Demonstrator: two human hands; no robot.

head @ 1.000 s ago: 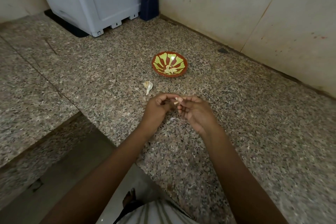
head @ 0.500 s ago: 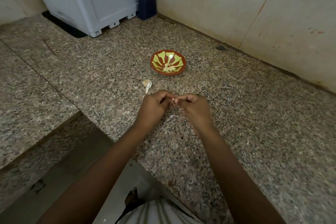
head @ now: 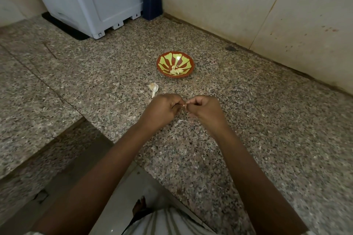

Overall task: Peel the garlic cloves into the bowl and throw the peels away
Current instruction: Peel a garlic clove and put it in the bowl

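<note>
A red bowl [head: 162, 58] with a green leaf pattern stands on the granite counter [head: 248, 120] and holds several peeled garlic cloves [head: 176, 70]. A partly stripped garlic bulb [head: 154, 87] lies on the counter left of and nearer than the bowl. My left hand [head: 162, 110] and my right hand [head: 205, 109] meet fingertip to fingertip just above the counter, nearer me than the bowl. Between them they pinch a small garlic clove [head: 185, 105], mostly hidden by the fingers. A thin strip of peel [head: 183, 112] hangs below it.
A grey-white appliance [head: 91, 0] stands at the back left beside a dark upright object [head: 151, 5]. Beige wall panels [head: 248, 5] close the back and right. The counter's edge drops to the floor at the lower left, where my foot [head: 139, 206] shows.
Both hands shifted slightly on the clove, knuckles turning up and fingertips closing tighter over it. The view drifted a little. Bowl and bulb stayed put.
</note>
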